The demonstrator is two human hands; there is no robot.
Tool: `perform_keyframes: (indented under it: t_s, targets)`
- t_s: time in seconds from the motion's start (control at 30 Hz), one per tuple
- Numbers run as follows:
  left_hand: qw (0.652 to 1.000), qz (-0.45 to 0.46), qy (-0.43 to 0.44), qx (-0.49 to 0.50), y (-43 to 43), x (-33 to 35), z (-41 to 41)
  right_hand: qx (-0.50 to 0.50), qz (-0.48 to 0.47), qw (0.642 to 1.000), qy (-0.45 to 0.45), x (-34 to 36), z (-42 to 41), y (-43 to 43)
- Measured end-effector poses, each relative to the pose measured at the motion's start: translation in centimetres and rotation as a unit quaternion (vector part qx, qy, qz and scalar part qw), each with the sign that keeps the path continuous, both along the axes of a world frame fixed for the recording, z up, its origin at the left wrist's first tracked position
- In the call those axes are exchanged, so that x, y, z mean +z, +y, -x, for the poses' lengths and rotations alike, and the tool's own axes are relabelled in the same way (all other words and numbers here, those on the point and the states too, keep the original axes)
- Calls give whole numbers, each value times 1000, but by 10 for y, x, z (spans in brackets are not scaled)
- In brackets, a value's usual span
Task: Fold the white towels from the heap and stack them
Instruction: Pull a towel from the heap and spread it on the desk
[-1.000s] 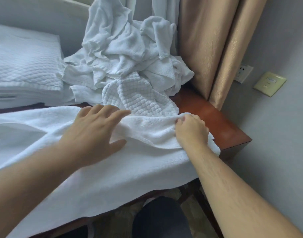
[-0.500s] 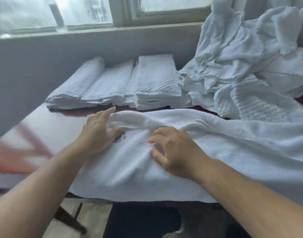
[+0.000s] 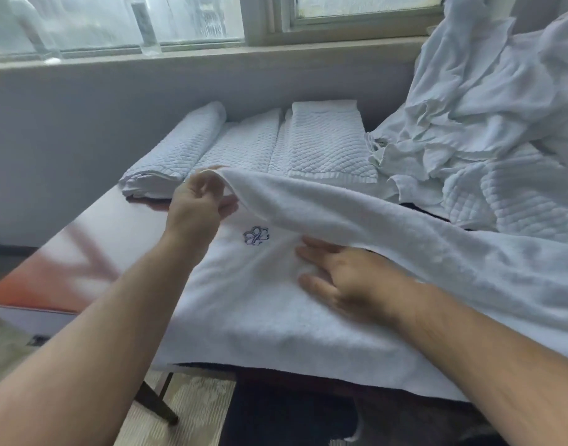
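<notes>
**Q:** What is the left hand doing?
**A:** My left hand [image 3: 199, 204] pinches the far corner of the towel [image 3: 276, 323] between thumb and fingers. It holds that corner raised off the table [image 3: 92, 243]. I judge the purpose is to carry that edge over for a fold.

**Q:** And the right hand?
**A:** My right hand [image 3: 343, 278] lies flat on the lower layer with fingers straight, at 4 o'clock from the stitched emblem [image 3: 256, 235]. It grips nothing. It pins the cloth so the lower layer does not slide while the upper flap moves. The two hands are apart, with the emblem between them.

**Q:** Where are the towels?
**A:** The working towel is spread across the near side of the table, and its front hem hangs over the edge at 6 o'clock. The folded towels [image 3: 324, 140] sit at 12 o'clock, against the wall [image 3: 83, 123] under the window [image 3: 356, 14]. The heap [image 3: 485, 107] is at 2 o'clock, just beside them, within reach for the next pick.

**Q:** Are there any containers?
**A:** None in view. There is no basket or bin, and the folded towels rest directly on the table.
</notes>
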State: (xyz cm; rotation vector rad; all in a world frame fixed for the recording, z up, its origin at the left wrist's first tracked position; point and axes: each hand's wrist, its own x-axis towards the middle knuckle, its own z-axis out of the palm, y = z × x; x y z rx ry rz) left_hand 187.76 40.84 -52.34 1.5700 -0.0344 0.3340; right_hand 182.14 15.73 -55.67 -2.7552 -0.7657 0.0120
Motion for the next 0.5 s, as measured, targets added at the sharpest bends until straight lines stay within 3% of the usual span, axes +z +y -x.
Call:
perform_keyframes:
  t_s: [0.17, 0.33, 0.4, 0.5]
  targets:
    - [989, 146, 4, -35, 5, -9, 14, -4, -106, 987, -119, 0, 6, -5]
    - [959, 272, 71, 28, 6, -20, 18, 88, -102, 948, -289, 2, 15, -4]
    - [944, 318, 73, 47, 9, -19, 17, 12, -95, 949, -300, 4, 17, -4]
    - [947, 302, 83, 72, 9, -19, 17, -107, -33, 946, -303, 6, 16, -2]
